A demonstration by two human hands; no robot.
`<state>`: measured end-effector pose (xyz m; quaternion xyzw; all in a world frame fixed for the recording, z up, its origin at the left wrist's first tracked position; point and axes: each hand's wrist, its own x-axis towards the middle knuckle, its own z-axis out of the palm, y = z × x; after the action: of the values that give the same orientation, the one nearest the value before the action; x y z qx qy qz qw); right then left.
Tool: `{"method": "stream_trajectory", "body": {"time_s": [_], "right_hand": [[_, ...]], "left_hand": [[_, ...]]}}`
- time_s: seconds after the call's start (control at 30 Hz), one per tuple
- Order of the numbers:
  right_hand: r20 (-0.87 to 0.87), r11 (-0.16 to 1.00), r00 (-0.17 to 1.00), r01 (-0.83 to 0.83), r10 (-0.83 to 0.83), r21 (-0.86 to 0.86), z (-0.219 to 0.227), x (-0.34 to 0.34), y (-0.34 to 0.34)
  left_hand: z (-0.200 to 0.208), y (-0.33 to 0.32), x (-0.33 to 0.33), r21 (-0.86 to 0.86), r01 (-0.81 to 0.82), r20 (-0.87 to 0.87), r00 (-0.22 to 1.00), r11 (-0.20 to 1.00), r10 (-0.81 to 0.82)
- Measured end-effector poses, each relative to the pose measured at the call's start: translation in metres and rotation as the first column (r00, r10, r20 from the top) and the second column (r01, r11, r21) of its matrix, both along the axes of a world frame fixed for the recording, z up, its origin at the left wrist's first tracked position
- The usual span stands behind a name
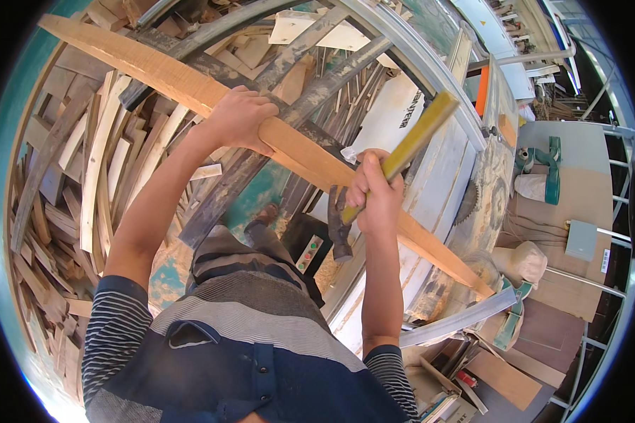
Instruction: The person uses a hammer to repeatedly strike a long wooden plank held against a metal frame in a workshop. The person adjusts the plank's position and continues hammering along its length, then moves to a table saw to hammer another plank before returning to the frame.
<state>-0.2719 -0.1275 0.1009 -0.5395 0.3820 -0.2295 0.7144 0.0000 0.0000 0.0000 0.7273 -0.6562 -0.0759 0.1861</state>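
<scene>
A long, light-brown wooden board runs slantwise from the far left to the near right, across the metal frame. My left hand is closed around its middle, thumb on the near edge. In my right hand is a claw hammer with a yellow handle. Those fingers wrap the handle close to the dark head, which hangs low and left of the fist, in front of the board. The handle's free end points up and to the right. From this view I cannot tell whether the hammer touches the board.
Dark metal bars cross under the board. To the right, a toothed circular saw blade stands out of a dusty saw table. Wood offcuts heap up on the left. A button box sits near my legs, and a grey strip lies nearer right.
</scene>
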Motion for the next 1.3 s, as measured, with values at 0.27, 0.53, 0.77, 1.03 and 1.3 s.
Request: {"method": "stream_trajectory", "body": {"time_s": [0.27, 0.53, 0.77, 1.03, 1.3], "right_hand": [[-0.104, 0.991, 0.986, 0.131, -0.128, 0.017, -0.011, 0.042, -0.004], [-0.108, 0.974, 0.968, 0.226, -0.228, -0.028, -0.013, 0.072, -0.024], [-0.084, 0.963, 0.962, 0.251, -0.259, -0.096, -0.013, 0.074, -0.030], [0.221, 0.912, 0.907, 0.392, -0.359, -0.123, -0.019, 0.038, -0.007], [0.493, 0.789, 0.708, 0.611, -0.505, -0.069, -0.031, 0.010, -0.010]], "left_hand": [[-0.014, 0.002, 0.008, -0.099, 0.020, -0.030, 0.999, 0.995, -0.023], [-0.016, 0.001, 0.012, -0.089, 0.025, -0.013, 1.000, 0.996, -0.026], [-0.018, -0.002, 0.013, -0.082, 0.040, 0.002, 0.999, 0.996, -0.040], [-0.018, -0.001, 0.012, -0.121, 0.051, 0.019, 0.999, 0.991, -0.049], [-0.019, 0.002, 0.012, -0.162, 0.078, 0.056, 0.996, 0.984, -0.069]]}}
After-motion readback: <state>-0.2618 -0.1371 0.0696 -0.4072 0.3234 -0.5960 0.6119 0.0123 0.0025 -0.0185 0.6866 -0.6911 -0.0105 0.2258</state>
